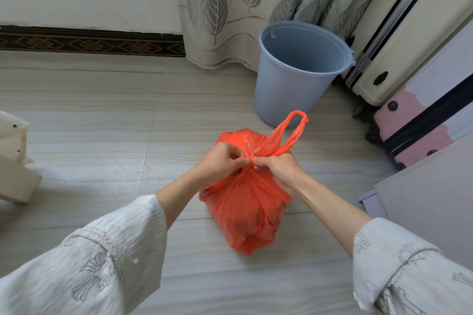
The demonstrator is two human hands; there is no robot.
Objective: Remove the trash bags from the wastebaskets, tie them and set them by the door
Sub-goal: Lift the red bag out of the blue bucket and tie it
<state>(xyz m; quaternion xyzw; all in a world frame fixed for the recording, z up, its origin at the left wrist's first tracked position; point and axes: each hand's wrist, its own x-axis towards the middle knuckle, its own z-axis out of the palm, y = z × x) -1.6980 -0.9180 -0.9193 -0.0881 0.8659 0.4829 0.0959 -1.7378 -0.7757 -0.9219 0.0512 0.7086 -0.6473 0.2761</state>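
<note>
White embroidered sleeves fill the bottom corners, nearest the camera, and from them both forearms reach in toward the middle of the floor. At far left a pale piece of furniture pokes in at the edge. Next comes the left hand, its fingers curled in and pinching the gathered neck of the orange trash bag. That bag sits full on the floor, already out of its bin, with its plastic bunched up at the top between the two hands. The right hand meets the left at the neck, its fingers likewise curled and gripping the twisted plastic where one handle loop stands up free toward the bin. Behind and slightly right of the bag stands the light blue wastebasket, upright and with no liner in it, against the leaf-patterned curtain. Farther right lean suitcases, one cream and one pink and lilac.

By my reading, the step in hand is tying: the bag is out and the knot is being formed or drawn tight. The next move likely calls for pulling the two ends apart firmly without tearing the thin plastic, then lifting the bag by the loop or knot. No door is in view.

No brand, label or readable writing shows on anything.
</note>
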